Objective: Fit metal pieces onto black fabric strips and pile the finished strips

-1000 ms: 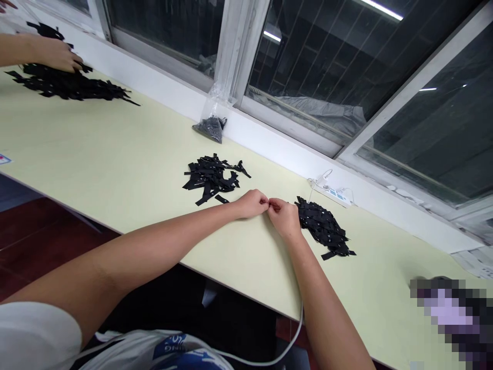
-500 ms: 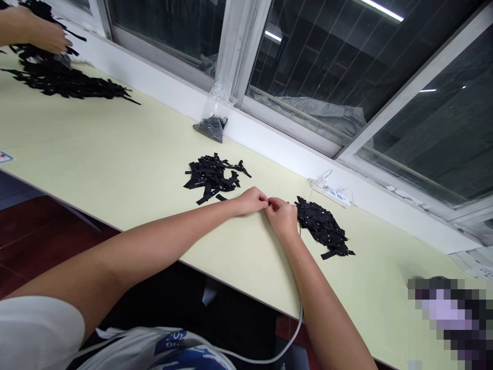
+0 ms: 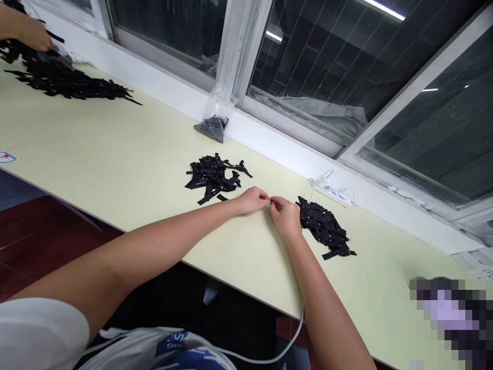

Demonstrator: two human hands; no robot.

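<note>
My left hand (image 3: 254, 200) and my right hand (image 3: 286, 215) meet fingertip to fingertip above the table, both closed in a pinch. Between them is a bit of a black strip, mostly covered by the fingers. Just beyond my left hand lies a loose pile of black fabric strips (image 3: 210, 177), with one short strip (image 3: 222, 197) apart from it. A denser pile of black strips (image 3: 325, 226), dotted with small shiny spots, spreads beside my right hand.
Against the wall ledge stands a clear plastic bag (image 3: 212, 126) with dark contents. A power strip (image 3: 333, 194) with white cables lies along the ledge. At far left another person's hand (image 3: 34, 35) is over a large heap of black strips (image 3: 77, 82). The pale table (image 3: 127, 149) has a near edge.
My hands remain pinched together, with only a slight shift of the fingers. The other person's hand has moved left and a little down over the heap.
</note>
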